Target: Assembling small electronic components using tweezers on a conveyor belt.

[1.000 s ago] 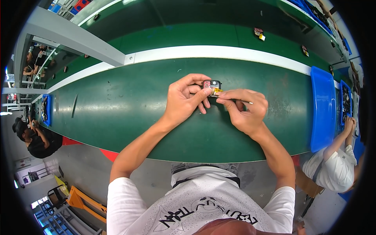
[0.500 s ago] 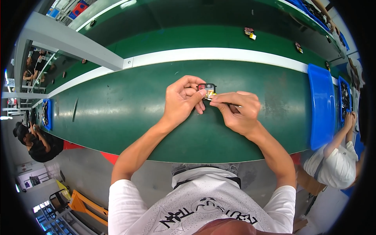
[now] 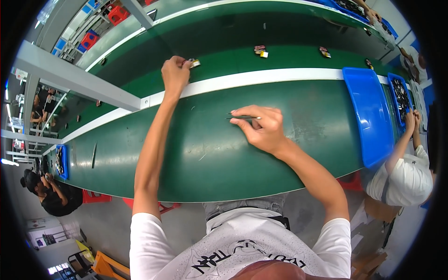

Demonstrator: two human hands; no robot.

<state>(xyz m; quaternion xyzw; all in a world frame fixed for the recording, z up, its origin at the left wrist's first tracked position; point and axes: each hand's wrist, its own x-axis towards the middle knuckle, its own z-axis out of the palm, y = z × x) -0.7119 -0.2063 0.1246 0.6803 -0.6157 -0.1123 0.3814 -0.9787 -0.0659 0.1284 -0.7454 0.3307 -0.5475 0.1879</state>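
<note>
My left hand (image 3: pixel 176 75) reaches over the white rail to the far green belt. Its fingers are closed at the edge of a small electronic assembly (image 3: pixel 195 63) with a yellow-and-white part. Most of the grip is hidden behind the fingers. Above the near green bench, my right hand (image 3: pixel 263 127) pinches a pair of thin dark tweezers (image 3: pixel 232 116). The tips point left, slightly apart, with nothing visible between them.
More small assemblies (image 3: pixel 261 51) lie spaced along the belt. The white rail (image 3: pixel 261 77) divides belt from bench (image 3: pixel 219 172). A blue tray (image 3: pixel 371 121) stands at right; a thin metal tool (image 3: pixel 94 155) lies at left. A grey post (image 3: pixel 84 79) rises at left. Co-workers (image 3: pixel 401 175) sit at both ends.
My left hand has carried the assembly away from the bench, forward and left over the rail to the belt. My right hand, apart from it now, keeps the tweezers. Belt pieces appear further left.
</note>
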